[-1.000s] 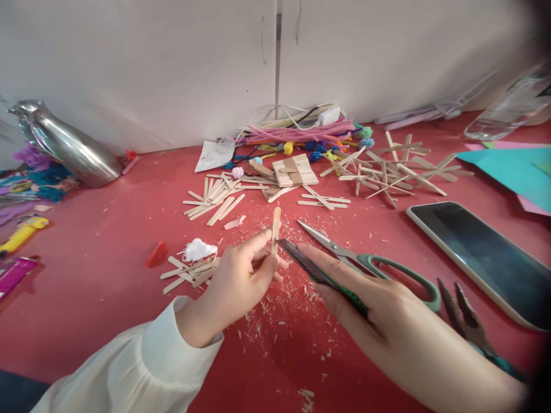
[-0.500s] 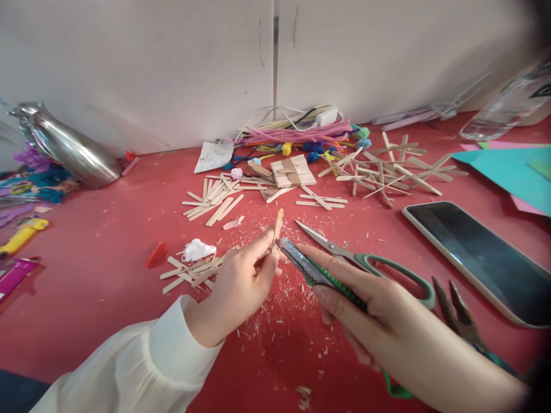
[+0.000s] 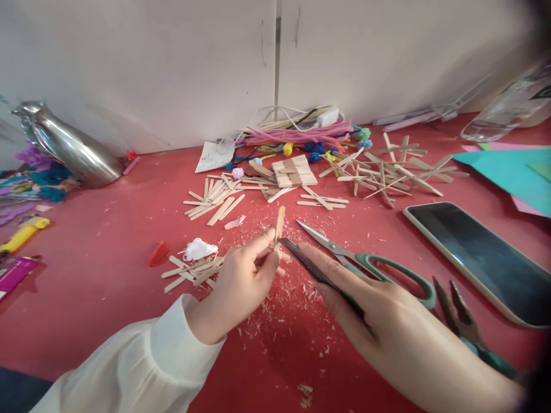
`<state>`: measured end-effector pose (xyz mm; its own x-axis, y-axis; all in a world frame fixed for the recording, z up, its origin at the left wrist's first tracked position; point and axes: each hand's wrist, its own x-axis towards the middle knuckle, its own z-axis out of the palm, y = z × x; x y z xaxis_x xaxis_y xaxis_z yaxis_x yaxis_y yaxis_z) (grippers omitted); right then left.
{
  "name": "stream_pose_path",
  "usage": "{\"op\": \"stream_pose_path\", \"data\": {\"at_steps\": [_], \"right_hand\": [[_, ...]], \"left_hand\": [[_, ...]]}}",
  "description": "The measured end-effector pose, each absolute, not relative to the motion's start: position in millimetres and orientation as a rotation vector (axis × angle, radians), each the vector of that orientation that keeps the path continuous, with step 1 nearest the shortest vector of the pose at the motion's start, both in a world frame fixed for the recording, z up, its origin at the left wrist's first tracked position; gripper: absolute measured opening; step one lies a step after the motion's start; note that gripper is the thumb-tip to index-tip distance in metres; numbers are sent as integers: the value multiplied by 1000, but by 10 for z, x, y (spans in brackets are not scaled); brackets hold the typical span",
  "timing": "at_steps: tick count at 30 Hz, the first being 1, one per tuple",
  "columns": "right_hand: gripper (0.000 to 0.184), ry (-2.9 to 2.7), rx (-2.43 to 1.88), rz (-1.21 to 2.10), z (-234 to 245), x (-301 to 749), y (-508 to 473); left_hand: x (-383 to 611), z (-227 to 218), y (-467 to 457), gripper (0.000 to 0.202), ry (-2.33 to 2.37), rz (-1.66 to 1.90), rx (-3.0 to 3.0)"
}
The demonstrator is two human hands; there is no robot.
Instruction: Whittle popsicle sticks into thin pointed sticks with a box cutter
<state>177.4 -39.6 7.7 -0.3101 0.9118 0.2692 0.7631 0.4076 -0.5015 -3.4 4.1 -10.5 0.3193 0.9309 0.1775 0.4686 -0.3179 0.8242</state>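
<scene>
Wooden stick (image 3: 279,222) stands near upright, pinched at its lower end in your closed left hand (image 3: 241,281). Your right hand (image 3: 387,327) is wrapped round a utility knife (image 3: 312,268), its tip touching the stick from the right, above the shaving-strewn red table (image 3: 107,287).

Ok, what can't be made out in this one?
All in the head view:
The knife: handle hidden under the right hand.
The stick: lower end hidden inside the left hand.
Blade against stick: too small to tell whether it cuts in.
The pliers: handles lost in the dark blurred corner.
The bottle: cut off by the right edge.
</scene>
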Motion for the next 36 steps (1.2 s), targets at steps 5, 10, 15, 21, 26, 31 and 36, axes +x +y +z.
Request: {"op": "stream_pose_path", "data": {"at_steps": [5, 10, 15, 21, 26, 31, 36], "right_hand": [[52, -2115, -1429, 687, 44, 1770, -392], [54, -1811, -1447, 1240, 55, 1740, -404], [57, -1528, -1494, 1469, 80, 1724, -430], [57, -1388, -1429, 1568, 94, 1725, -369], [59, -1460, -1458, 1569, 95, 1733, -338], [54, -1905, -1464, 1050, 57, 1769, -380], [51, -2098, -1384, 687, 58, 1781, -394]], "left_hand": [[-25, -96, 22, 36, 1284, 853, 2014], [-7, -119, 24, 38, 1283, 897, 1998], [-4, -143, 52, 38, 1299, 944, 2048], [-24, -128, 94, 36, 1325, 914, 2264], [-47, -163, 125, 34, 1331, 937, 2369], [-52, -101, 142, 31, 1356, 844, 2065], [-44, -17, 135, 40, 1311, 776, 1669]]}}
